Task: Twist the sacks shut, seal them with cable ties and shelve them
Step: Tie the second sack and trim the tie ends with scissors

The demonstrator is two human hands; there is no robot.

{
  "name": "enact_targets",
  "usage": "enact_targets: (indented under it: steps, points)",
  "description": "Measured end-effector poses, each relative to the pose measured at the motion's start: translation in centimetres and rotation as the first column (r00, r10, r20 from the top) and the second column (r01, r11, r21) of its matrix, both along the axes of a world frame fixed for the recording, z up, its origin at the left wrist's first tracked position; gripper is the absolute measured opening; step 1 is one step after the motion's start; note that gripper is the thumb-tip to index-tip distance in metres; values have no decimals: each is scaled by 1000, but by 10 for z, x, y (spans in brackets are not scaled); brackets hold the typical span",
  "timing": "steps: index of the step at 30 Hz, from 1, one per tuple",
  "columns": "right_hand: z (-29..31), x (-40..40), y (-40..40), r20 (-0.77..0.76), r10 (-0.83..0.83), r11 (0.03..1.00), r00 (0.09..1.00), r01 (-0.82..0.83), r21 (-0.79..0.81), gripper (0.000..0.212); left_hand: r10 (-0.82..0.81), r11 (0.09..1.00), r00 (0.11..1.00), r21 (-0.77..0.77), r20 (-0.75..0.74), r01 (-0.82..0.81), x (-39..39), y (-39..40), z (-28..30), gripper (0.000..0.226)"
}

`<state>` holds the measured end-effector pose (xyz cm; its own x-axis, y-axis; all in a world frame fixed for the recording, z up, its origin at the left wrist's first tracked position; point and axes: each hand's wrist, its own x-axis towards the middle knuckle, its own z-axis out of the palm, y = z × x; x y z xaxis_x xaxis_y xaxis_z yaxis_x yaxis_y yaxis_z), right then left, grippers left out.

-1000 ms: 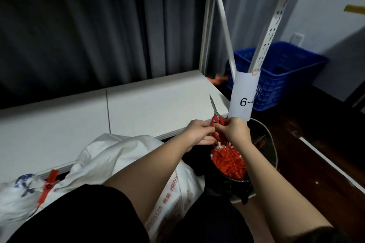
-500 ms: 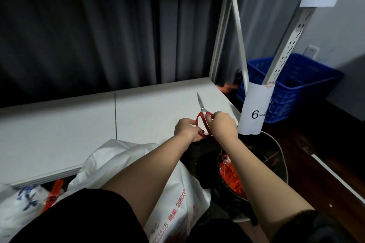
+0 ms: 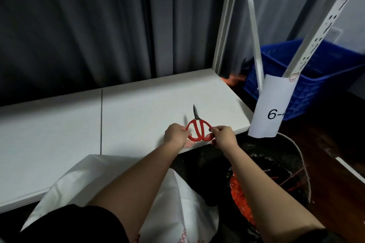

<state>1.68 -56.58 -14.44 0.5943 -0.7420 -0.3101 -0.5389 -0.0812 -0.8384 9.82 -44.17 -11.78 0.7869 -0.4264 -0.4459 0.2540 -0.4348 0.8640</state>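
Red-handled scissors (image 3: 198,128) point blade-up over the front edge of the white shelf board (image 3: 138,108). My left hand (image 3: 176,135) grips the left handle loop and my right hand (image 3: 222,136) pinches the right loop. A white sack (image 3: 173,201) with red print lies below my left forearm, partly hidden by my arm and dark sleeve. A pile of red cable ties (image 3: 240,199) sits in a black-lined bin (image 3: 284,173) under my right forearm.
A perforated rack post (image 3: 314,31) carries a paper label reading "6-" (image 3: 273,108). A blue plastic crate (image 3: 308,77) stands on the dark floor behind it. Dark curtains hang behind the shelf.
Both hands have lifted the scissors from above the bin of ties up and left to the shelf edge. The view has tilted up, and the sack's tied neck at lower left has left the frame.
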Motion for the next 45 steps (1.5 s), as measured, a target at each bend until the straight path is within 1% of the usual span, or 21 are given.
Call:
enact_targets:
  steps: [1, 2, 4, 6, 8, 10, 12, 14, 17, 22, 23, 24, 26, 28, 30, 32, 35, 37, 39, 41, 45]
  points:
    - [-11, 7, -5, 7, -21, 1000, 1000, 21, 17, 24, -17, 1000, 1000, 25, 0, 17, 4, -4, -9, 14]
    - [-20, 12, -9, 7, -34, 999, 999, 34, 28, 24, -30, 999, 1000, 40, 2, 30, 8, -9, -17, 15]
    - [-36, 23, -17, 4, -45, 997, 999, 44, 63, 25, -46, 997, 999, 53, -27, 47, 18, -19, -37, 4]
    - [-46, 30, -22, 3, -47, 992, 999, 47, 119, 25, -45, 996, 995, 67, -90, 52, 24, -27, -53, 11]
    - [-57, 33, -29, 1, -72, 986, 997, 71, 148, 25, -43, 998, 993, 46, -109, 48, 27, -33, -64, 9]
    - [-68, 36, -36, 11, -88, 984, 996, 85, 158, 18, -23, 999, 993, 29, -116, 27, 28, -41, -74, 14]
    - [-79, 38, -40, 9, -91, 985, 996, 89, 149, 18, -7, 999, 992, 51, -129, 14, 29, -48, -85, 24]
    - [-86, 39, -44, 9, -111, 982, 994, 108, 156, 19, -12, 997, 984, 79, -175, 26, 28, -53, -92, 28]
    - [-89, 39, -47, 27, -147, 964, 989, 137, 227, 18, -40, 994, 969, 87, -242, 62, 27, -56, -94, 28]
    - [-97, 43, -52, 24, -199, 934, 980, 182, 308, 10, -60, 995, 970, 59, -237, 76, 26, -59, -95, 28]
    - [-102, 46, -54, 22, -198, 936, 980, 183, 300, 8, -62, 997, 967, 33, -246, 73, 24, -60, -95, 29]
    - [-107, 49, -58, 9, -200, 944, 980, 190, 272, 12, -64, 998, 965, 8, -252, 68, 24, -61, -96, 30]
    - [-120, 54, -65, -25, -193, 960, 981, 194, 200, 28, -74, 997, 964, -28, -254, 69, 22, -61, -96, 29]
    - [-133, 57, -73, -45, -176, 967, 983, 181, 178, 29, -95, 994, 956, -74, -278, 77, 19, -60, -94, 30]
    - [-123, 54, -70, -42, -165, 962, 985, 170, 213, 26, -105, 992, 946, -106, -306, 75, 17, -60, -92, 33]
    - [-113, 49, -65, -31, -156, 951, 987, 159, 264, 18, -101, 992, 945, -106, -313, 71, 15, -61, -91, 36]
    - [-104, 44, -60, -19, -147, 948, 989, 147, 282, 19, -73, 997, 959, -47, -275, 63, 13, -62, -89, 37]
    - [-97, 41, -57, -15, -143, 946, 990, 141, 293, 20, -14, 1000, 962, -7, -272, 13, 13, -57, -83, 36]
    - [-81, 35, -51, -14, -128, 949, 992, 126, 288, 17, 27, 1000, 952, 1, -306, -28, 13, -47, -67, 32]
    - [-60, 31, -43, -17, -91, 960, 996, 92, 265, 13, 44, 998, 944, -28, -327, -56, 12, -37, -46, 28]
    - [-9, 31, -19, -31, 0, 980, 1000, 6, 198, 14, 58, 996, 961, -50, -271, -74, 10, -13, 4, 15]
